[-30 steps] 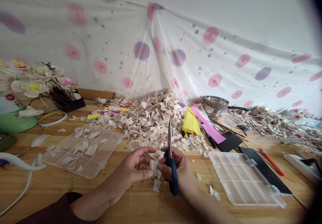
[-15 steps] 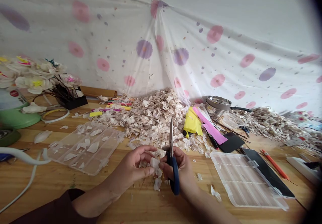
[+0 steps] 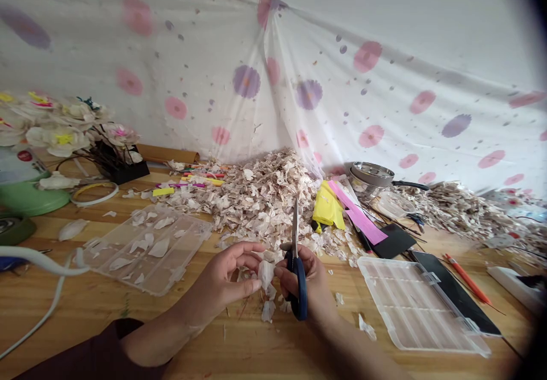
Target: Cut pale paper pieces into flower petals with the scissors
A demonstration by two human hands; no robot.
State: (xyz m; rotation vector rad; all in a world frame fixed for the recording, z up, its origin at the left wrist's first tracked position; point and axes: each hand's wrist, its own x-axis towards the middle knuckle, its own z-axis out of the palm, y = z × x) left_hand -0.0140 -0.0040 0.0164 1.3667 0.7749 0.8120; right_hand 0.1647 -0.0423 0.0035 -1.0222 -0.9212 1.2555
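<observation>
My left hand (image 3: 224,280) pinches a small pale husk piece (image 3: 265,272) between thumb and fingers, just above the wooden table (image 3: 85,317). My right hand (image 3: 314,286) grips blue-handled scissors (image 3: 297,266) with the blades closed and pointing up; its fingertips also touch the husk piece. Small white scraps (image 3: 268,310) lie on the table under both hands. A big heap of pale husk pieces (image 3: 260,197) sits right behind the hands.
A clear compartment box (image 3: 145,249) with cut pieces lies at left, another clear box (image 3: 416,310) at right. Yellow and pink paper (image 3: 342,209), a metal pan (image 3: 371,174), a black tablet (image 3: 453,289), an orange pen (image 3: 465,280), paper flowers (image 3: 64,129) and a white cable (image 3: 38,263) surround the spot.
Both hands drifted slightly right with the view. The left fingers turned the husk piece a little against the right fingertips; the scissors stayed upright and closed.
</observation>
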